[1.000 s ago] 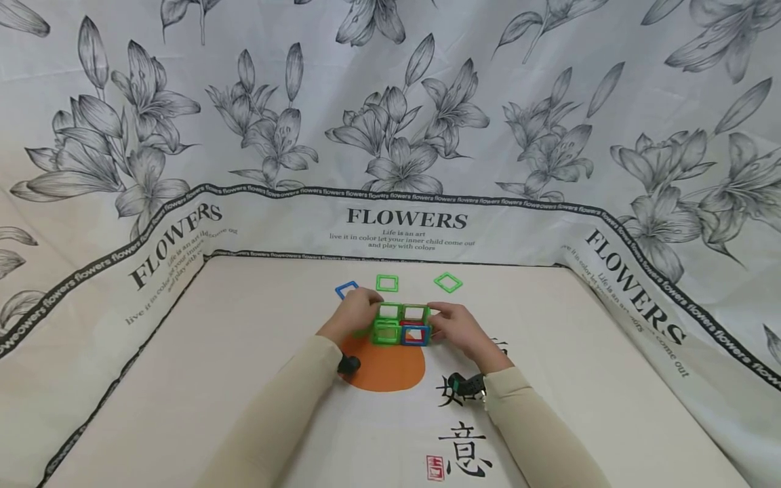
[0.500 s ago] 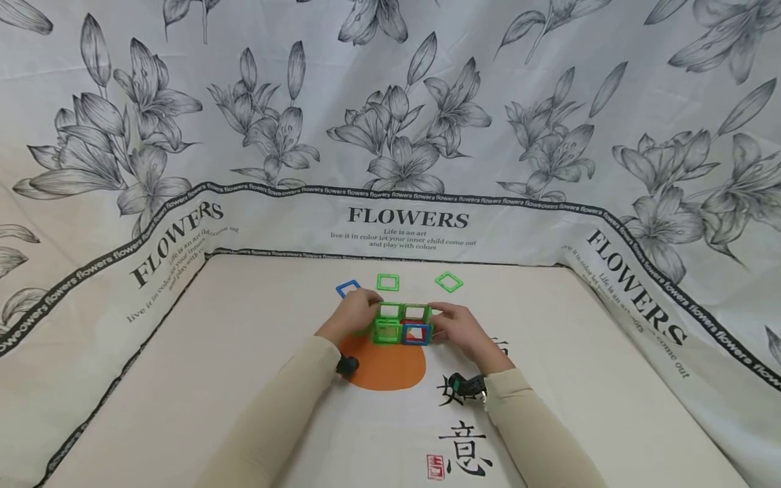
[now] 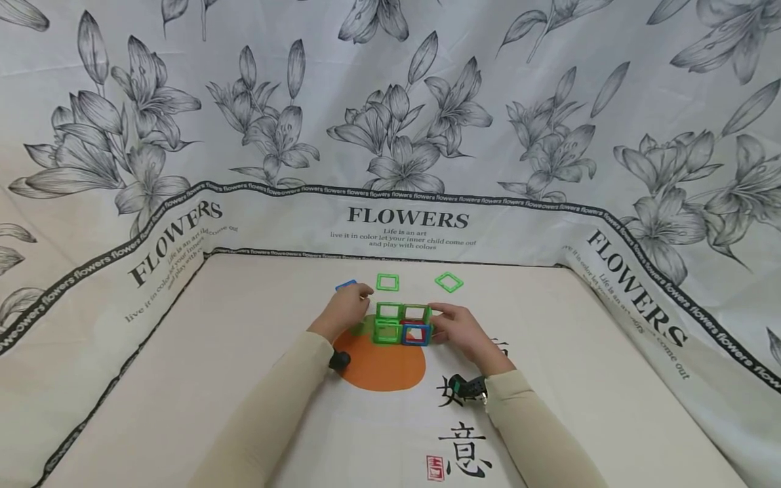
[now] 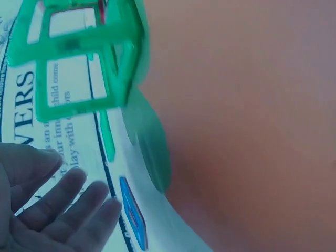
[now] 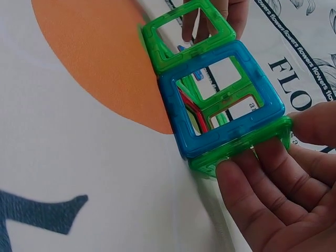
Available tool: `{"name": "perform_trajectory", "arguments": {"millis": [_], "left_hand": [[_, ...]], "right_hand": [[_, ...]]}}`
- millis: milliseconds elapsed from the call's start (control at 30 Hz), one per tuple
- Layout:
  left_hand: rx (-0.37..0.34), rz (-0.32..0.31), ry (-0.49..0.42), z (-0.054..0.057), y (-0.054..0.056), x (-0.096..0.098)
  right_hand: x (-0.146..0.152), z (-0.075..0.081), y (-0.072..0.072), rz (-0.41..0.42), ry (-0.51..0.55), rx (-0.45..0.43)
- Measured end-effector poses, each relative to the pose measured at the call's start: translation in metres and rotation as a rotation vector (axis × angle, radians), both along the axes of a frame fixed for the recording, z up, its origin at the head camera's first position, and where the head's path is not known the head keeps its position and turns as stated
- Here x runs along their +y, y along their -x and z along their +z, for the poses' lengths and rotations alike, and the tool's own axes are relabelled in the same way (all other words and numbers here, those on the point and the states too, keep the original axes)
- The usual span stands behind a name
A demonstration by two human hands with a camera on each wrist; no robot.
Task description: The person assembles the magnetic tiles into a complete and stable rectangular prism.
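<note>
A box-like block of magnetic tiles stands upright on the table, mostly green frames with a blue tile in front and a red one inside. My right hand holds its right end. In the right wrist view, the thumb and fingers of that hand grip the green end tile. Left of the block and apart from it is my left hand. Its fingers are spread loosely with nothing between them, near a loose blue tile that the hand partly covers in the head view.
Two loose green square tiles lie behind the block, one straight and one turned like a diamond. The cloth bears an orange disc and black characters. A flower-printed curtain encloses the back and sides.
My left hand has let go of the block's left side and moved a little left and back, over the blue tile. The right hand and the block have stayed in place.
</note>
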State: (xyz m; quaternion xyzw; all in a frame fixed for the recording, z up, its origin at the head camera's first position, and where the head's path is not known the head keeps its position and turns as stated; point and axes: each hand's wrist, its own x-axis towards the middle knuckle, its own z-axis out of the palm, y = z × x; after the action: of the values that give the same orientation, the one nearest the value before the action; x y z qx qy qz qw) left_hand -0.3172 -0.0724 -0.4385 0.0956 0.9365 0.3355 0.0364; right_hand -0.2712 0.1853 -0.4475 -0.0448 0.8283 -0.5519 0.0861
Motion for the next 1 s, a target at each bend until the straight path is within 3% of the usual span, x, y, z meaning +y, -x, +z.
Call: {"name": "perform_trajectory", "arguments": {"millis": [167,633,867,1000], "left_hand": [[0.037,0.032,0.067,-0.003,0.004,-0.009],[-0.015,0.165,0.177,-0.009,0.024,-0.013],[0.035,0.140,0.272,-0.004,0.033,-0.014],[0.019,0.129,0.301,-0.001,0.037,-0.013]], "right_hand": [[-0.001,-0.002,-0.002,0.001,-0.002,-0.016],[0.000,-0.002,-0.001,-0.014,0.000,0.003],[-0.001,0.001,-0.003,-0.022,-0.016,0.002],[-0.002,0.002,-0.002,-0.027,-0.026,0.013]]}}
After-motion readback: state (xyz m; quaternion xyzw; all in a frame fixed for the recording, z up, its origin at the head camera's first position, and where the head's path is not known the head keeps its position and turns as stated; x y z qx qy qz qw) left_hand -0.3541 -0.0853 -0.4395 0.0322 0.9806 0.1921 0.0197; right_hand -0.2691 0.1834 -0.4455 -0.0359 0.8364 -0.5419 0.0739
